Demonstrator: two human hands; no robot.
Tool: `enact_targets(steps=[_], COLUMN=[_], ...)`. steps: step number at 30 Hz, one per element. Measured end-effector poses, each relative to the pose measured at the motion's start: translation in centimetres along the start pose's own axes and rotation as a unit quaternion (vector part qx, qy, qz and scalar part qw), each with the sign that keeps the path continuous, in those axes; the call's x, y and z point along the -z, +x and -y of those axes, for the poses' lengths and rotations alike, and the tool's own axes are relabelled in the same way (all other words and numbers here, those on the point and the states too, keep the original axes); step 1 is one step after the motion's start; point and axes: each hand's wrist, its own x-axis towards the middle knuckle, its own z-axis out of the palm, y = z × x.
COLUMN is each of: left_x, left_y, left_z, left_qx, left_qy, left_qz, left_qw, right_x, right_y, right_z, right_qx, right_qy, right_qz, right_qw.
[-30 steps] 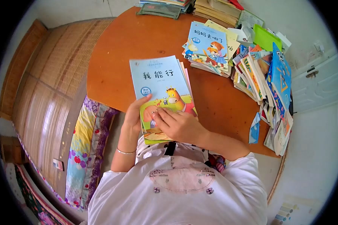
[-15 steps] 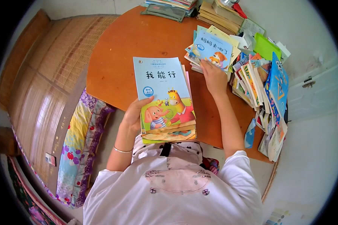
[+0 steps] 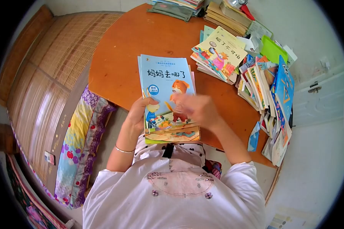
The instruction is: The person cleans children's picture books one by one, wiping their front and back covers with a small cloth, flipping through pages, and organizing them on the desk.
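My left hand [image 3: 137, 114] grips a stack of thin children's picture books by its left side, thumb over the top cover. Uppermost lies a light-blue picture book [image 3: 166, 91] showing a brown dog and a small animal in blue. Lower books [image 3: 174, 136] stick out beneath its bottom edge. Over the right edge of the blue cover is my right hand [image 3: 202, 112], its fingers smeared by motion; whether they still hold the book cannot be made out. On the table to the right, a cream-yellow picture book [image 3: 221, 53] tops another pile.
The round brown table [image 3: 141, 34] spreads in front of me. Upright books [image 3: 262, 86] crowd its right edge, near a green plastic holder [image 3: 273, 49]. Stacked brown books [image 3: 227, 19] and a grey pouch [image 3: 170, 11] are at the back. A bed mat [image 3: 61, 57] lies left.
My right hand has moved left from the table pile, and the blue dog book now lies on my left hand's stack, covering the elephant-and-giraffe book. The cream-yellow book is uncovered on the pile.
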Motion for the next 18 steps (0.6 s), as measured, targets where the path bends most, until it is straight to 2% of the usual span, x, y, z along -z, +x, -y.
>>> enact_targets(steps=[2,4,5,7,11,13,15,16,18], left_x=[0.7,0.9,0.8,0.6,0.3,-0.5,-2.6,-2.8,-2.9], left_y=[0.4,0.6,0.5,0.4,0.2,-0.1,-1.0,-1.0,-1.0], left_z=[0.1,0.1,0.1,0.0,0.1,0.0,-0.3,-0.3,-0.5], left_qx=[-0.001,0.000,-0.003,-0.007,-0.011,-0.020,-0.014,-0.014,-0.027], left_qy=[0.000,-0.002,0.005,0.011,0.021,0.038,-0.040,-0.041,-0.113], left_qz=[-0.001,-0.001,-0.004,-0.006,-0.005,-0.010,0.023,0.021,0.112], left_qw=[1.000,1.000,1.000,1.000,1.000,0.999,0.999,0.999,0.987], right_x=[1.4,2.3,2.2,1.9,2.5,3.5,2.3,2.1,1.0], right_y=[1.3,1.8,1.2,0.1,-0.1,0.7,-0.6,-1.1,-1.9], right_z=[-3.1,-7.0,-9.3,-12.4,-11.1,-6.3,-3.5,-1.8,1.1], right_qx=[-0.109,-0.145,-0.144,-0.163,-0.162,-0.249,-0.068,0.007,0.119], right_qy=[-0.075,-0.239,-0.240,-0.328,-0.343,-0.188,-0.231,-0.204,-0.172], right_qz=[-0.112,-0.189,-0.188,-0.161,-0.145,-0.124,-0.117,-0.067,0.025], right_qw=[0.985,0.941,0.941,0.917,0.914,0.942,0.963,0.977,0.978])
